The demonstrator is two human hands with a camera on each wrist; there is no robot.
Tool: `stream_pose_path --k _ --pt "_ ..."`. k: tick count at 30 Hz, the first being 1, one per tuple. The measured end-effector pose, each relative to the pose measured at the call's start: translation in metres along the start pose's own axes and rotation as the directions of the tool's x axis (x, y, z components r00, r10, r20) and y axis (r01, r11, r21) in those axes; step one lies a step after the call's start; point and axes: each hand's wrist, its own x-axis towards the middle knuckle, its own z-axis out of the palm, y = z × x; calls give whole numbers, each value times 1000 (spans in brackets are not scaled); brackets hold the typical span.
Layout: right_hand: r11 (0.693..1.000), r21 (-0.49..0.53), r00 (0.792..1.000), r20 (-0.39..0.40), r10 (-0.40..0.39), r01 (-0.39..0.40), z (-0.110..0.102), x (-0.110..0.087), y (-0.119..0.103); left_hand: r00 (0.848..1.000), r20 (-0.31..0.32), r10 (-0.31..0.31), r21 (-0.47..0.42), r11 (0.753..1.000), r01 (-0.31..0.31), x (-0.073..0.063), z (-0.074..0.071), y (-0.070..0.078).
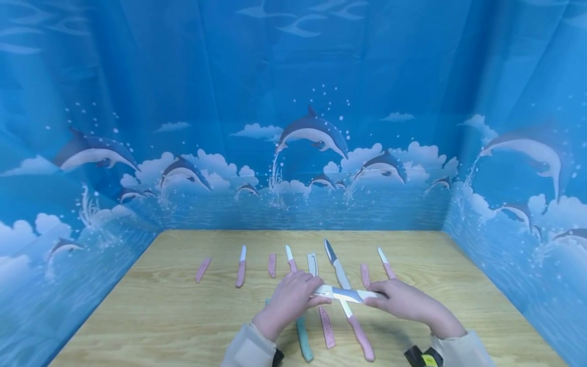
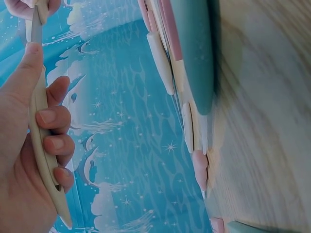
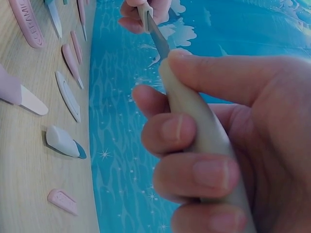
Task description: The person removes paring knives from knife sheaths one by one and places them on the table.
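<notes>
In front of me, over the table, my left hand [image 1: 293,295] grips a cream knife sheath [image 2: 43,160], its fingers curled round the slotted body. My right hand [image 1: 405,302] holds a knife by its cream handle [image 3: 194,116], thumb at the blade end. Between the hands the bare blade [image 1: 347,295] points left, its front end at the mouth of the sheath. Below them on the table lie a teal-handled knife [image 1: 303,341], partly hidden by my left hand, a pink sheath [image 1: 327,329] and a pink-handled knife [image 1: 361,339].
Farther back lie a white-handled knife [image 1: 341,275] with a grey blade, a white sheath [image 1: 313,262], pink-handled knives [image 1: 240,272] and several pink sheaths [image 1: 203,269]. A blue dolphin-print curtain [image 1: 229,204] borders the wooden table [image 1: 160,306] at the back and sides.
</notes>
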Motion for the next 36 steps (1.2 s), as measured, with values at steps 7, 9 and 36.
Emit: stream_pose_path --k 7,9,36 --pt "1000 -4 1000 8 10 -9 -1 -1 1 1000 12 -8 3 1000 8 -1 -2 1" --pt "1000 -5 1000 5 0 0 -2 -1 1 1000 9 -6 9 1000 6 0 -2 1" --pt "998 65 1000 21 -1 0 -6 -4 2 1000 17 -12 7 1000 12 -1 -1 0"
